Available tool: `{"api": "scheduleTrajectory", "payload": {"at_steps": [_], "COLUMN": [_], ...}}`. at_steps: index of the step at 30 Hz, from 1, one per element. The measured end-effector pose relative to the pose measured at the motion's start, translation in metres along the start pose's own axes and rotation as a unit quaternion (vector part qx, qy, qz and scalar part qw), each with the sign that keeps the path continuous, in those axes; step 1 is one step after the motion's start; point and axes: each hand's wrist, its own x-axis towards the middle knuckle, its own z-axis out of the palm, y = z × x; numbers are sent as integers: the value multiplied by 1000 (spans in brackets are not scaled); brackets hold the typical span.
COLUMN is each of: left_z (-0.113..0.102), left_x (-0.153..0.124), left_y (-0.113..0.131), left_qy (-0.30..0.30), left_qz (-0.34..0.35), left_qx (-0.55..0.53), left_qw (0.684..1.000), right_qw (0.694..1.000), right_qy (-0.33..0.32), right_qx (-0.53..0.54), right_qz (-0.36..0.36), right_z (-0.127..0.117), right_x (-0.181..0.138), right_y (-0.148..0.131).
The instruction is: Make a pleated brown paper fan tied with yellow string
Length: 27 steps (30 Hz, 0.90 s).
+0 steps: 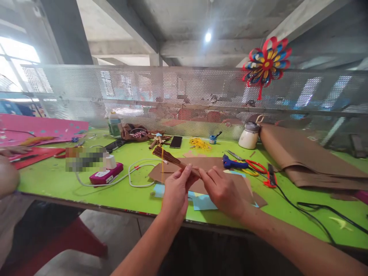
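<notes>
In the middle of the head view, both hands hold a small brown paper broom (169, 156) above the table. Its fringed end points up and to the left, and a yellow string hangs down from near that end. My left hand (178, 189) pinches the broom between thumb and fingers around its middle. My right hand (222, 188) is closed round the narrow right end, which is mostly hidden. Under the hands lie brown paper sheets (241, 188) and light blue paper (204, 203).
On the green table (138, 199) lie a purple power strip (107, 174) with white cable, a blue glue gun (236, 163), orange-handled scissors (256, 166), a phone (176, 142) and yellow string (199, 144). Folded brown paper (310, 157) stands right. Another person's arm (8, 174) rests left.
</notes>
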Motion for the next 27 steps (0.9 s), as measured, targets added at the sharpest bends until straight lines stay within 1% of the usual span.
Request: {"api": "scheduleTrajectory", "payload": {"at_steps": [2, 4, 6, 7, 9, 11, 14, 15, 16, 17, 18, 19, 21, 23, 25, 27], "left_z": [0, -3, -6, -8, -12, -14, -16, -17, -17, -17, -17, -17, -16, -15, -14, -14], "left_x": [-1, -1, -1, 0, 1, 2, 2, 2, 2, 2, 2, 2, 2, 3, 4, 5], "left_y": [-1, -2, -3, -4, -4, -4, -3, -3, -2, -2, -2, -2, -3, -4, -5, -5], "left_qy": [-8, -21, -34, -38, -47, -58, -80, -84, -87, -90, -93, -96, -101, -105, -111, -120], "left_qz": [4, 8, 14, 18, 26, 32, 32, 30, 26, 22, 19, 18, 17, 20, 21, 17], "left_qx": [-5, -6, 1, 7, 22, 33, 44, 46, 46, 45, 43, 41, 39, 36, 32, 27], "left_qw": [1000, 1000, 999, 999, 998, 997, 995, 995, 995, 995, 995, 994, 994, 994, 993, 992], "right_qw": [999, 992, 973, 956, 905, 840, 734, 700, 672, 652, 638, 632, 629, 614, 585, 545], "right_qy": [8, 15, 13, 5, -28, -77, -161, -179, -187, -186, -180, -171, -162, -166, -178, -188], "right_qx": [48, 120, 210, 258, 354, 448, 577, 609, 632, 646, 655, 658, 657, 667, 690, 722], "right_qz": [19, 44, 98, 140, 233, 296, 321, 328, 338, 350, 362, 372, 383, 387, 387, 383], "right_z": [-3, -7, -13, -16, -21, -22, -18, -16, -14, -12, -11, -10, -9, -7, -6, -5], "right_x": [-2, -4, -7, -7, -8, -8, -9, -10, -10, -10, -11, -10, -9, -9, -10, -11], "right_y": [-2, -3, -2, 0, 3, 6, 8, 8, 7, 7, 7, 8, 10, 13, 16, 17]}}
